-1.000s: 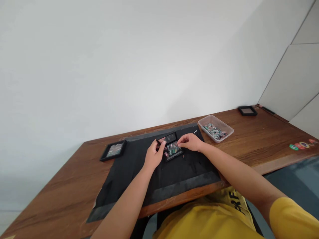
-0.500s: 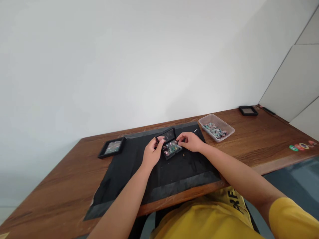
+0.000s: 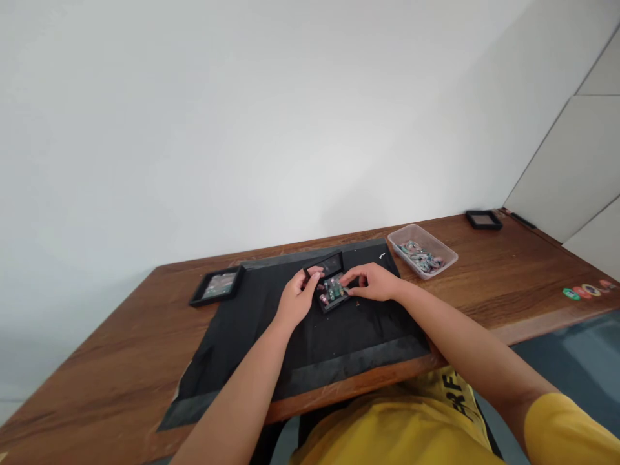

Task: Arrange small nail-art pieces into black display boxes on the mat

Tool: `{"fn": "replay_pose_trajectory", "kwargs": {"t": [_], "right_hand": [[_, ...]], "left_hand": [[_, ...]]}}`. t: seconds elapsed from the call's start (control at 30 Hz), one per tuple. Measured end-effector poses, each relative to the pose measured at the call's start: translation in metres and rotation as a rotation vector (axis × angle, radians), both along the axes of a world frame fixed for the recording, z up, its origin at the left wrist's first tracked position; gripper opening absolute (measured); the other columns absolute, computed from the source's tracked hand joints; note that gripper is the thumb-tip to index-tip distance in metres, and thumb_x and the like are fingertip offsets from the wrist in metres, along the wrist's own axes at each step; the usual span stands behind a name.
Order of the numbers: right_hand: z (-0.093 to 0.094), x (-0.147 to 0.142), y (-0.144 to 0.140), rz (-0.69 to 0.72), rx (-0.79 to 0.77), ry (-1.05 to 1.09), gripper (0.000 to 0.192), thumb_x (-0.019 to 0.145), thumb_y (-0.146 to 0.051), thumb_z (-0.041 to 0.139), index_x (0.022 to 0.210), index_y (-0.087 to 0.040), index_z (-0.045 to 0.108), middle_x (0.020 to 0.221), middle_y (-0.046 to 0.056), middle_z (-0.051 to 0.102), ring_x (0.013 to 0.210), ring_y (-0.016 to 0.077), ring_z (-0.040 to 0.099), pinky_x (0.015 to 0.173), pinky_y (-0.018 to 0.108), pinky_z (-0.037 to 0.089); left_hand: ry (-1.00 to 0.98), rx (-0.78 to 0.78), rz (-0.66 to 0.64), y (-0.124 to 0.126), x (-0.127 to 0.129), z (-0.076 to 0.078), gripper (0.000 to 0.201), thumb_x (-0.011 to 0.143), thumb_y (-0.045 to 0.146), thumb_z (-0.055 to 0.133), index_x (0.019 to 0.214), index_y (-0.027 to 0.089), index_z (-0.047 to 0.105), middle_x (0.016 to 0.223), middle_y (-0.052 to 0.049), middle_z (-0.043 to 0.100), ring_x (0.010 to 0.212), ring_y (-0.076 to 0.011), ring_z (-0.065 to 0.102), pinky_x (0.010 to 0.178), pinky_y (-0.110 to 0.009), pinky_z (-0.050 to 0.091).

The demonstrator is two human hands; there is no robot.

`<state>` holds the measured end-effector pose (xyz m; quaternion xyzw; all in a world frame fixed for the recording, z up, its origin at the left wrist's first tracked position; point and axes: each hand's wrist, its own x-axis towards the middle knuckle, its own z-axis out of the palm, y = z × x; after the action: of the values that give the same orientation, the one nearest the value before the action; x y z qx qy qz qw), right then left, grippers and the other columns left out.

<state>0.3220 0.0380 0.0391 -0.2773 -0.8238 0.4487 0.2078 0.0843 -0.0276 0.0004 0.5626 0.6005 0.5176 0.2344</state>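
Both hands have drawn closer over the small black case [image 3: 333, 290] since the earlier frame. It lies near the far middle of the black mat [image 3: 310, 329], its lid [image 3: 328, 265] tilted up at 12 o'clock. Left hand [image 3: 296, 300] pinches the case's left edge; right hand [image 3: 374, 283] curls its fingers onto the coloured pieces inside. A clear tub [image 3: 423, 249] of similar pieces sits at 2 o'clock, a black frame [image 3: 217, 285] at 10 o'clock. Black letters "FR" show on the yellow shirt [image 3: 436, 420].
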Motion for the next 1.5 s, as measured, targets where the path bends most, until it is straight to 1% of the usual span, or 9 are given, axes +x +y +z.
{"fn": "replay_pose_trajectory", "kwargs": {"t": [0.1, 0.3, 0.4, 0.67, 0.97, 1.23, 1.4, 1.5], "right_hand": [[-0.0003, 0.0004, -0.0011, -0.009, 0.028, -0.025, 0.039, 0.082, -0.012, 0.082, 0.120, -0.018, 0.080, 0.109, 0.006, 0.083, 0.065, 0.0092, 0.055, 0.070, 0.024, 0.049], [0.0007, 0.0015, -0.0030, -0.068, 0.122, -0.075, 0.036, 0.084, -0.012, 0.084, 0.118, -0.021, 0.080, 0.110, 0.004, 0.084, 0.063, 0.0092, 0.057, 0.069, 0.025, 0.048], [0.0014, 0.0004, -0.0039, -0.096, 0.136, -0.088, 0.036, 0.084, -0.013, 0.084, 0.119, -0.022, 0.080, 0.111, 0.003, 0.084, 0.063, 0.0096, 0.059, 0.068, 0.025, 0.047], [0.0009, -0.0014, -0.0053, -0.109, 0.168, -0.065, 0.035, 0.085, -0.015, 0.084, 0.119, -0.023, 0.079, 0.110, 0.003, 0.085, 0.060, 0.0092, 0.058, 0.068, 0.026, 0.048], [-0.0017, -0.0027, -0.0054, -0.118, 0.176, -0.052, 0.034, 0.086, -0.015, 0.084, 0.119, -0.023, 0.080, 0.111, 0.003, 0.084, 0.062, 0.0102, 0.060, 0.070, 0.026, 0.050], [-0.0025, -0.0040, -0.0065, -0.136, 0.168, -0.065, 0.031, 0.085, -0.015, 0.084, 0.116, -0.024, 0.082, 0.108, 0.003, 0.085, 0.060, 0.0101, 0.059, 0.066, 0.025, 0.048], [-0.0025, -0.0019, -0.0050, -0.125, 0.161, -0.025, 0.036, 0.085, -0.018, 0.085, 0.120, -0.023, 0.079, 0.114, 0.004, 0.084, 0.060, 0.0091, 0.058, 0.066, 0.026, 0.049], [-0.0044, -0.0003, -0.0027, -0.140, 0.172, 0.025, 0.039, 0.084, -0.024, 0.087, 0.122, -0.021, 0.077, 0.114, 0.005, 0.082, 0.061, 0.0091, 0.059, 0.067, 0.026, 0.050]], "left_hand": [[-0.008, -0.010, -0.011, 0.0003, -0.0006, -0.0006, 0.056, 0.091, 0.073, 0.061, 0.106, 0.022, 0.076, 0.101, -0.010, 0.083, 0.077, -0.0256, 0.078, 0.078, -0.041, 0.066], [-0.019, -0.017, -0.019, 0.0004, -0.0007, -0.0005, 0.053, 0.092, 0.070, 0.061, 0.104, 0.021, 0.076, 0.103, -0.009, 0.084, 0.078, -0.0242, 0.078, 0.078, -0.039, 0.065], [-0.026, -0.025, -0.022, 0.0003, -0.0006, -0.0001, 0.052, 0.091, 0.070, 0.062, 0.104, 0.021, 0.075, 0.104, -0.010, 0.083, 0.077, -0.0245, 0.078, 0.079, -0.040, 0.065], [-0.037, -0.039, -0.025, -0.0001, -0.0007, 0.0016, 0.055, 0.088, 0.072, 0.063, 0.103, 0.021, 0.075, 0.105, -0.011, 0.083, 0.077, -0.0249, 0.078, 0.080, -0.041, 0.065], [-0.030, -0.047, -0.032, 0.0020, -0.0050, -0.0031, 0.053, 0.086, 0.068, 0.066, 0.108, 0.020, 0.074, 0.104, -0.010, 0.084, 0.077, -0.0251, 0.077, 0.081, -0.042, 0.064], [-0.018, -0.031, -0.037, 0.0015, -0.0046, -0.0026, 0.043, 0.087, 0.063, 0.064, 0.099, 0.022, 0.074, 0.101, -0.009, 0.083, 0.077, -0.0249, 0.077, 0.079, -0.041, 0.064], [-0.014, -0.031, -0.042, 0.0015, -0.0043, -0.0015, 0.042, 0.087, 0.061, 0.063, 0.097, 0.022, 0.074, 0.100, -0.009, 0.083, 0.075, -0.0243, 0.076, 0.075, -0.039, 0.063], [-0.009, -0.029, -0.045, 0.0014, -0.0047, -0.0015, 0.042, 0.088, 0.061, 0.064, 0.098, 0.022, 0.074, 0.101, -0.008, 0.083, 0.075, -0.0241, 0.076, 0.076, -0.039, 0.063]]}}
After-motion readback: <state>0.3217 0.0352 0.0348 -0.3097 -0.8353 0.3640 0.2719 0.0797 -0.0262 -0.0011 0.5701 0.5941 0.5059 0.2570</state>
